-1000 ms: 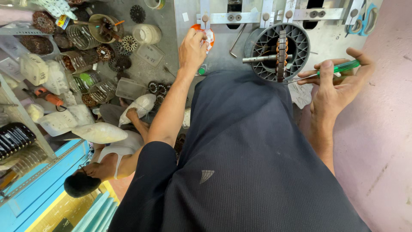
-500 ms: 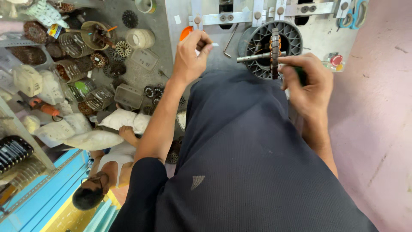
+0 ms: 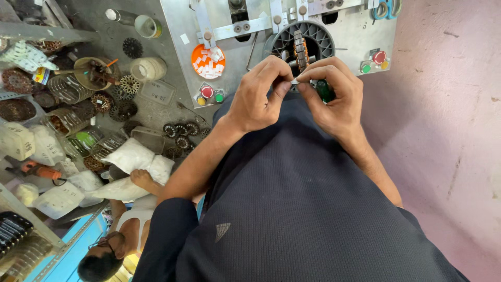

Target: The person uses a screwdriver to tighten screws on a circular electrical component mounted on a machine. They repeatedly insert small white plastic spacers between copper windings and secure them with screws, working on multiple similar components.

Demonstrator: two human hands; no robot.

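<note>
Pinching a small white slip [image 3: 295, 81] between thumbs and forefingers, the left hand [image 3: 257, 97] and right hand [image 3: 332, 95] meet just before the black stator ring [image 3: 308, 44]; the right also clasps a green-handled tool [image 3: 324, 90]. Light, thin and probably flimsy, the slip wants an edge grip. Behind stands a grey metal panel [image 3: 245, 52] with coloured buttons, beside a cluttered bench [image 3: 156, 112] and pink wall [image 3: 449, 104].

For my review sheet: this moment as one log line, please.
left hand: pinching white slip | right hand: pinching same slip, green tool in palm | behind: black slotted ring on grey machine
</note>
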